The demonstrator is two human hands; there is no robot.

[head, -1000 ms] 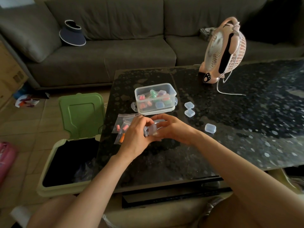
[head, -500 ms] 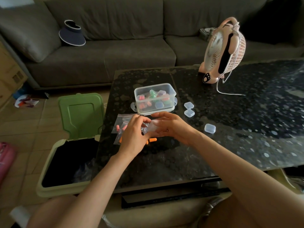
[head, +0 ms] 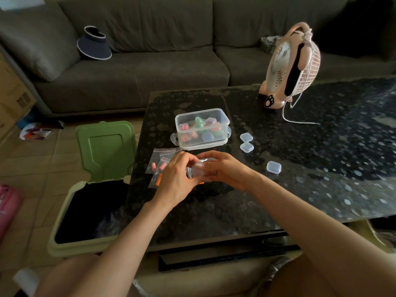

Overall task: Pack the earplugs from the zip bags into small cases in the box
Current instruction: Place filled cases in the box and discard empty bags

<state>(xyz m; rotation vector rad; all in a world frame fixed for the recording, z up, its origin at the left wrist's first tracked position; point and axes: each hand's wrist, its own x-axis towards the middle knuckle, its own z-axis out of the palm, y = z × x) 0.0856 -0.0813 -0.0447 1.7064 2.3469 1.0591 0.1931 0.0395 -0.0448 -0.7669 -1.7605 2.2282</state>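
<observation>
A clear box (head: 202, 129) full of coloured cases is parked on the dark table (head: 321, 168). Just in front, a crumpled zip bag (head: 198, 170), lying roughly left-right, is pinched between left hand (head: 175, 179) and right hand (head: 225, 171), brought together.

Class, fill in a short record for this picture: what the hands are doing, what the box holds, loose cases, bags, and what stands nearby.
hands: left hand and right hand together grip a clear zip bag
box: open, holds coloured small cases
loose cases: three clear ones right of the box
other bags: flat on table, pink and orange earplugs inside
nearby: pink fan; open bin left of the table
</observation>
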